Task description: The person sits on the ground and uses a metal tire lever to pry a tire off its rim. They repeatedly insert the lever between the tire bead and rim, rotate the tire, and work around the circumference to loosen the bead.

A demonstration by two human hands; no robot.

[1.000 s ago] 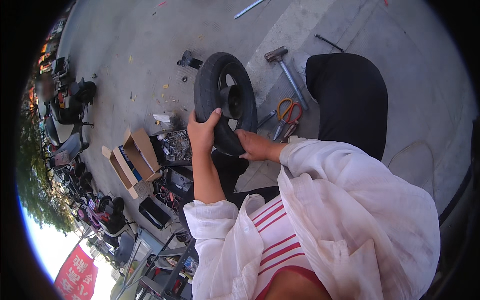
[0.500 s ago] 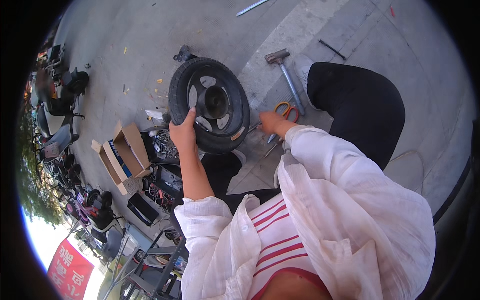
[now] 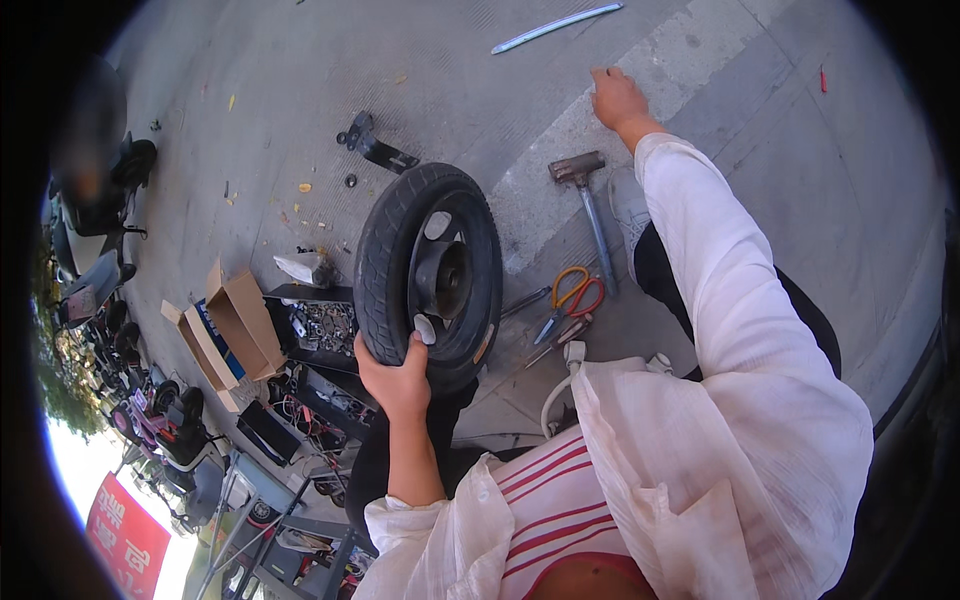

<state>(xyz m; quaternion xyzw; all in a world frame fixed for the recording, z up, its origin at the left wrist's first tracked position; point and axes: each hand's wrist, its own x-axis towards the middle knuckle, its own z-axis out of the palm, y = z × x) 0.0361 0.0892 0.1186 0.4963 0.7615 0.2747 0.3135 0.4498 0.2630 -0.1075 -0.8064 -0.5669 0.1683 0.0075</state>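
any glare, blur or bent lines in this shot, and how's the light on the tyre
Head view: the sky at lower left is blown out to white behind the red banner; head view: the silvery bar near the top looks bowed, likely by the fisheye; head view: the tyre sits in soft light, tread readable, while a patch above the scooter at upper left is blurred.

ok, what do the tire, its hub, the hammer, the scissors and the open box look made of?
Tire: matte black rubber, by its moulded tread.
Hub: probably metal, dark and dull; coating unclear.
Hammer: likely steel, by the shiny grey handle; head browner, maybe rusted.
Scissors: silvery metal blades; smooth orange and red handles, possibly plastic-coated.
Box: plain brown cardboard, by its folded flaps.
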